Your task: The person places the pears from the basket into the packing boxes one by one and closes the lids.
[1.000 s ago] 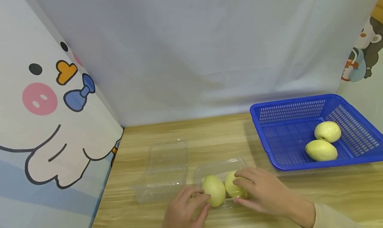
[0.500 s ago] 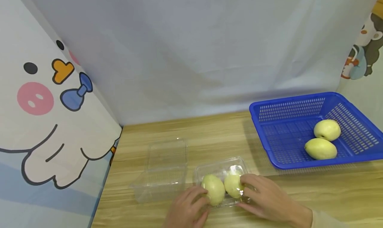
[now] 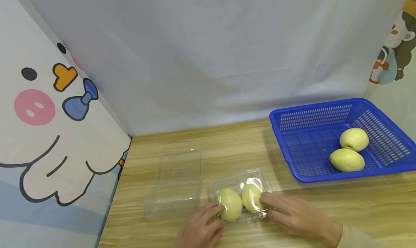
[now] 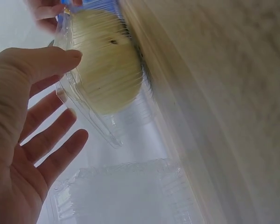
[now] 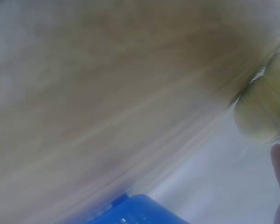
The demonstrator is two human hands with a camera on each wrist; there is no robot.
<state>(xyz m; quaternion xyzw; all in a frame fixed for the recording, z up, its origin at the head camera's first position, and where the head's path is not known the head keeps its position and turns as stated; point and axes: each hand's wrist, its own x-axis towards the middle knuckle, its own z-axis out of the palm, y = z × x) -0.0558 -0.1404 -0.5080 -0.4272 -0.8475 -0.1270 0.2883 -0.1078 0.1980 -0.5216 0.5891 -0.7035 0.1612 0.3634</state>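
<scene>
In the head view a clear plastic clamshell box [image 3: 240,179], its lid down, lies on the table with two pale yellow-green fruits inside: a left fruit [image 3: 230,204] and a right fruit [image 3: 251,198]. At the box's left front corner is my left hand [image 3: 199,224]. The left wrist view shows its thumb [image 4: 60,63] and index finger at the box's rim, while the other fingers spread away from it. My right hand [image 3: 297,215] grips the right edge, fingertips on the lid; its thumb is hidden in the head view and the right wrist view catches little of that hand.
Left of the box stands another clear plastic clamshell [image 3: 175,193], its lid raised and holding nothing visible. A blue mesh basket [image 3: 308,146] at the right holds two more fruits [image 3: 347,160]. A pale curtain [image 3: 208,60] hangs behind the wooden table [image 3: 146,146].
The clear lid has come down over the two fruits. My right hand has shifted from the right fruit outward to the box's right edge; my left hand stays near the left corner.
</scene>
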